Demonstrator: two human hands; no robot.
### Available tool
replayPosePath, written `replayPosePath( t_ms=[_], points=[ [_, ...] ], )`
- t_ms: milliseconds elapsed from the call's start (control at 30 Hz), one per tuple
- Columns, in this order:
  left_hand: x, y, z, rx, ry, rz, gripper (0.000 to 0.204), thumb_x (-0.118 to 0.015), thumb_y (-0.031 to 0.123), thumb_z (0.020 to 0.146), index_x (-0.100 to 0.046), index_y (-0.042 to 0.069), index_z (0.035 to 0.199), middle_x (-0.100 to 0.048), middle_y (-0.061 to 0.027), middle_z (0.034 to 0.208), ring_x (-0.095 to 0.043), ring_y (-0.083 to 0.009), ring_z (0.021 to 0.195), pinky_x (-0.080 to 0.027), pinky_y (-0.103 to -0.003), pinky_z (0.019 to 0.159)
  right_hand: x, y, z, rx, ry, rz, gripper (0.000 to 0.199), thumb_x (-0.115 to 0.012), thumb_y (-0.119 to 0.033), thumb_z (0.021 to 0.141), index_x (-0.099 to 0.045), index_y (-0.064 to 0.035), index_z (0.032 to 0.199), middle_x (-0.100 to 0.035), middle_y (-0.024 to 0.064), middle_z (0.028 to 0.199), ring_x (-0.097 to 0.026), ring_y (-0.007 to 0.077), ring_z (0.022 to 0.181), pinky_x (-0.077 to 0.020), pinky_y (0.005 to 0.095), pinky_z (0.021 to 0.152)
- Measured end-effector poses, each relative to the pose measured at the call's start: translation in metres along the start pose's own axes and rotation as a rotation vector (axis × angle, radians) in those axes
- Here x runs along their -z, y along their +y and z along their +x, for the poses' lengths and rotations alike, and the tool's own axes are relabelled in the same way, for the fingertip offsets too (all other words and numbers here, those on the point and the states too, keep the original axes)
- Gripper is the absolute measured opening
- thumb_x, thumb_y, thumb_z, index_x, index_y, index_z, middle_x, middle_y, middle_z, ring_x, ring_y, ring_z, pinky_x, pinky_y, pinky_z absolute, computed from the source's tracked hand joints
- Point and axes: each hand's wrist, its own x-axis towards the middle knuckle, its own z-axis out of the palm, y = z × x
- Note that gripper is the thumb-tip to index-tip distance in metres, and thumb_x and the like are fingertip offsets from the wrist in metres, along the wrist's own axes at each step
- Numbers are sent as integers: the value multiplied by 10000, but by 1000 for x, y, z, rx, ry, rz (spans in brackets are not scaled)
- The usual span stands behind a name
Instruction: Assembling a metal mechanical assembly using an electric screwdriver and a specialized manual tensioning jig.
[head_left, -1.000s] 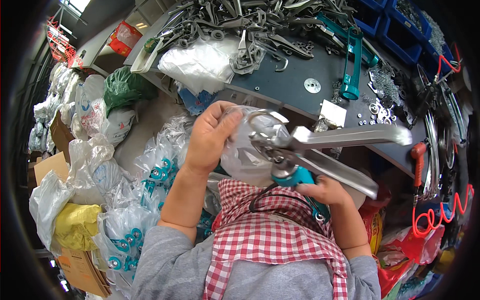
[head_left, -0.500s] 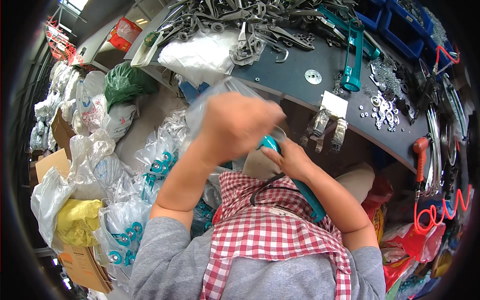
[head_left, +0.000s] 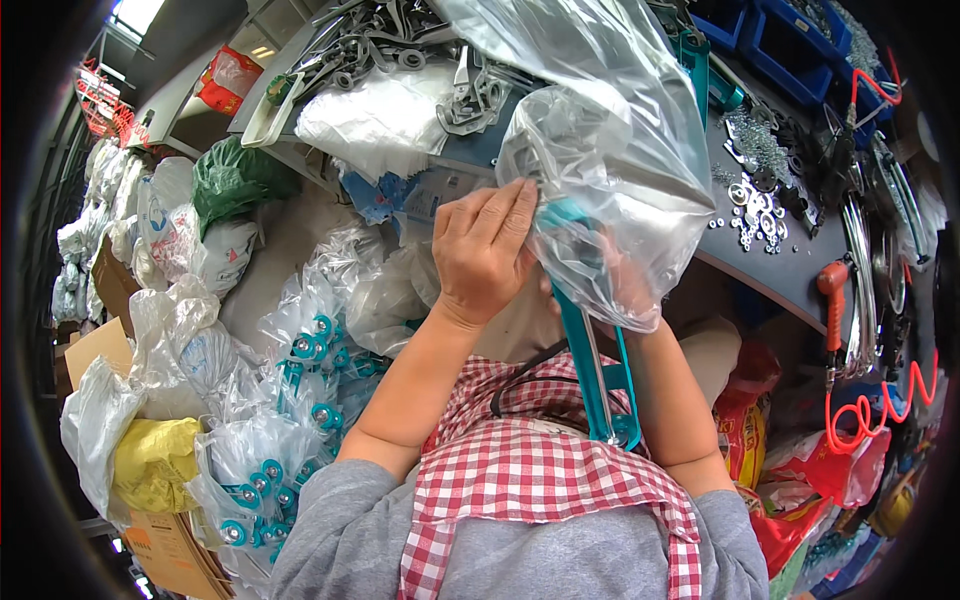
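Observation:
A clear plastic bag (head_left: 610, 150) is raised in front of me, pulled over the upper end of a teal metal caulking gun (head_left: 597, 370) that hangs downward toward my checked apron. My left hand (head_left: 485, 250) grips the bag's gathered edge against the tool. My right hand (head_left: 615, 285) is inside or behind the bag, seen only dimly through the plastic, holding the tool's frame.
A dark workbench (head_left: 770, 255) carries loose washers (head_left: 750, 205), grey metal parts (head_left: 390, 45) and another teal tool. At my left lie several bagged teal tools (head_left: 300, 400), white sacks and a cardboard box (head_left: 160, 545). An orange coiled hose (head_left: 870, 410) hangs at right.
The tool was bare and held level a second ago. Both hands have since risen and the clear bag has been drawn over its top end, with the tool now hanging upright.

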Motion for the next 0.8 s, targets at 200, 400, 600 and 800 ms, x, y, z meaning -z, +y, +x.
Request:
replayPosePath(
  t_ms=[200, 400, 600, 800],
  points=[
    [18, 4, -1, -168, 42, -70, 290, -582, 102, 690, -638, 28, 965, -633, -63, 927, -576, -221, 753, -410, -321, 666, -2, 9, -2, 138, 8, -242, 515, -437, -438, 879, -428, -39, 1205, -565, 148, 1018, -601, 279, 775, -530, 367, 566],
    [6, -24, -13, 76, -50, -13, 135, -608, 55, 614, -621, 71, 748, -564, -51, 667, -510, -229, 589, -368, -349, 549, 2, 5, 0, 103, -214, 277, 554, -483, -451, 850, -420, -65, 1243, -548, 109, 1098, -566, 256, 867, -521, 379, 602],
    [41, 52, -66, 13, -219, -470, 106, -612, 99, 558, -520, 97, 611, -442, -43, 573, -418, -210, 525, -326, -332, 502, 5, 5, 23, 209, 126, 126, 407, -448, -391, 895, -492, -62, 1132, -581, 93, 979, -579, 197, 817, -519, 336, 625],
    [61, -12, -118, 263, -678, -768, 423, -671, 199, 649, -547, 28, 1016, -532, -154, 976, -524, -276, 905, -409, -359, 762, -17, 8, 39, 2, 148, 221, 510, -435, -482, 874, -507, -36, 1112, -614, 119, 848, -601, 204, 649, -512, 299, 557]
  ],
)
